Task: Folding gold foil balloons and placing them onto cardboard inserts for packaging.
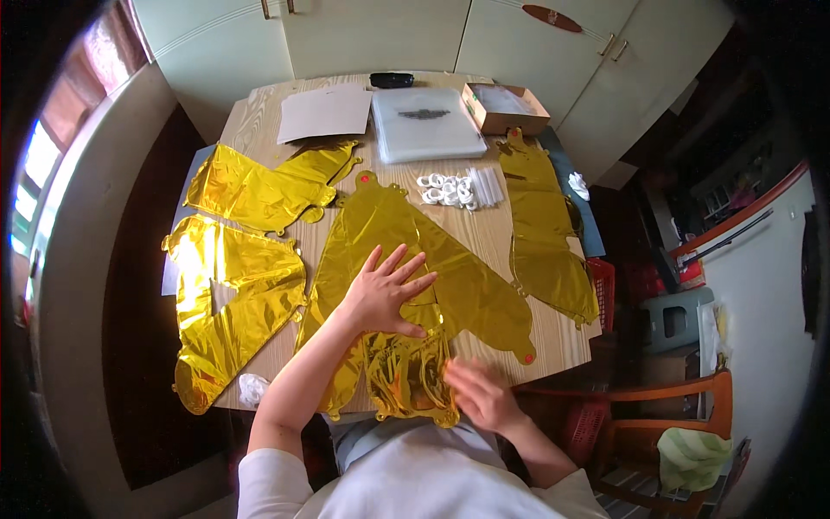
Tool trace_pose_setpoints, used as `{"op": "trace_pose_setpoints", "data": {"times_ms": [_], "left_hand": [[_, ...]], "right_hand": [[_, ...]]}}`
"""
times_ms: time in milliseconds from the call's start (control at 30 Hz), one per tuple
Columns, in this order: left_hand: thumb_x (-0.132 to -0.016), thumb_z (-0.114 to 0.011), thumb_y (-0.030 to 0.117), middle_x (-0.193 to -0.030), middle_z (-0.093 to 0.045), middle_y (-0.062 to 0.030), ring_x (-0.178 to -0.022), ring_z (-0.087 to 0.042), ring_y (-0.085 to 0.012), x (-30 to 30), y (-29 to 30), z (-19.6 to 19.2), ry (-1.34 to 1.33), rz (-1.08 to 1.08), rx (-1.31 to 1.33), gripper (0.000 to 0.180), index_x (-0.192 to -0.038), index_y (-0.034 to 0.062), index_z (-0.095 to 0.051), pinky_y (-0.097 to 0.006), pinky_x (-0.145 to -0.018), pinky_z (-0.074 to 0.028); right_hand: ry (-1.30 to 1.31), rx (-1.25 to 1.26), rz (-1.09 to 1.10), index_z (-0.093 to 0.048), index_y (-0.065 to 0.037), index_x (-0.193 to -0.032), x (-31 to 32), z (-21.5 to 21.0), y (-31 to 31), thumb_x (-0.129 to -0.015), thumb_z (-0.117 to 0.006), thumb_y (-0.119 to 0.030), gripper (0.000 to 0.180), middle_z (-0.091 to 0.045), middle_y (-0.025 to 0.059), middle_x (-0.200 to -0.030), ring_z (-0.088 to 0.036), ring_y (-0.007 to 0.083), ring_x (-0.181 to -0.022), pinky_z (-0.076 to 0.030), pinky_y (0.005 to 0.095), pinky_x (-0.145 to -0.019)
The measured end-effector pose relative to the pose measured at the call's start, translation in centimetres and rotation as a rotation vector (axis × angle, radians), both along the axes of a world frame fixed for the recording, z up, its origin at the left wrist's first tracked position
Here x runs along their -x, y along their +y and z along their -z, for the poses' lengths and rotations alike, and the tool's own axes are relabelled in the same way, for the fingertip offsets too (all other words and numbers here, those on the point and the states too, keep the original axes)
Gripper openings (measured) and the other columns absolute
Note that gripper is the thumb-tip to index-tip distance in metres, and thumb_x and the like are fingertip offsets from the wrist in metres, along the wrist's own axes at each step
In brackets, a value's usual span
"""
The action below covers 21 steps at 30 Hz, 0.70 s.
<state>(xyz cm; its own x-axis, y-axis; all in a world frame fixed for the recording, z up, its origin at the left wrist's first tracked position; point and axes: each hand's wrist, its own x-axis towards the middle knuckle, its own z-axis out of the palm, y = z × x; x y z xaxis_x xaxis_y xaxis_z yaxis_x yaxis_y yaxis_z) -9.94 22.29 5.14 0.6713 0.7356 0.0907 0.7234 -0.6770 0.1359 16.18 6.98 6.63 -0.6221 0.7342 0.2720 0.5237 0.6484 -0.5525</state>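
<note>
A flat, uninflated gold foil balloon [380, 225] lies across the middle of the table, with red dots on two of its tabs. My left hand [386, 292] rests on it, palm down and fingers spread. Below that hand, the near part of the foil is crinkled and shiny and reaches the table's front edge. Beside its right edge is my right hand [484, 395], slightly blurred, its fingers stretched toward the foil and nothing visible in them. Other flat gold balloons lie at the upper left [251, 186], the lower left [238, 324] and the right [540, 208].
White ribbon coils [445, 190] and clear tubes [487, 186] lie beyond the middle balloon. Farther back are pale sheets [322, 112], a stack of clear plastic bags [432, 143], a black case [392, 80] and an open cardboard box [519, 125]. A wooden chair [666, 391] stands at right.
</note>
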Motion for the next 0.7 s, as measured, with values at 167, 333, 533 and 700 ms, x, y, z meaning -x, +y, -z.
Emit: {"op": "trace_pose_setpoints", "data": {"times_ms": [167, 333, 533, 700], "left_hand": [[-0.062, -0.057, 0.087, -0.156, -0.031, -0.0075, -0.146, -0.021, -0.0347, 0.0, -0.1, -0.2, -0.006, -0.002, -0.003, 0.108, -0.15, 0.0302, -0.033, -0.059, -0.116, -0.014], [-0.062, -0.058, 0.086, -0.156, -0.032, -0.0076, -0.146, -0.022, -0.0348, 0.0, -0.2, -0.4, -0.02, -0.001, 0.002, 0.107, -0.15, 0.0299, -0.035, -0.059, -0.116, -0.014], [-0.063, -0.058, 0.085, -0.156, -0.032, -0.0077, -0.146, -0.021, -0.0348, 0.0, -0.3, -0.4, -0.011, -0.008, -0.002, 0.105, -0.15, 0.0294, -0.035, -0.059, -0.116, -0.014], [-0.064, -0.057, 0.085, -0.157, -0.03, -0.0077, -0.146, -0.021, -0.0345, -0.1, -0.2, -0.2, 0.002, -0.002, -0.014, 0.105, -0.15, 0.0305, -0.035, -0.059, -0.116, -0.013]], "right_hand": [[-0.311, -0.157, 0.011, -0.058, -0.002, -0.129, -0.1, 1.0, 2.1, -0.091, -0.06, -0.037, 0.052, -0.051, 0.0117, -0.141, -0.042, 0.029, -0.136, -0.028, 0.0466, -0.114], [-0.344, -0.133, -0.028, -0.057, -0.002, -0.131, 0.1, 0.6, 2.4, -0.089, -0.061, -0.044, 0.059, -0.05, 0.0115, -0.142, -0.04, 0.0301, -0.137, -0.027, 0.0476, -0.114], [-0.466, -0.06, -0.108, -0.047, -0.004, -0.14, 0.0, -1.1, 4.6, -0.078, -0.062, -0.063, 0.087, -0.041, 0.0105, -0.149, -0.03, 0.0357, -0.142, -0.025, 0.051, -0.115], [-0.57, -0.032, -0.147, -0.03, -0.008, -0.15, 0.3, -1.0, 6.6, -0.065, -0.062, -0.077, 0.114, -0.03, 0.0108, -0.155, -0.019, 0.0412, -0.144, -0.019, 0.054, -0.116]]}}
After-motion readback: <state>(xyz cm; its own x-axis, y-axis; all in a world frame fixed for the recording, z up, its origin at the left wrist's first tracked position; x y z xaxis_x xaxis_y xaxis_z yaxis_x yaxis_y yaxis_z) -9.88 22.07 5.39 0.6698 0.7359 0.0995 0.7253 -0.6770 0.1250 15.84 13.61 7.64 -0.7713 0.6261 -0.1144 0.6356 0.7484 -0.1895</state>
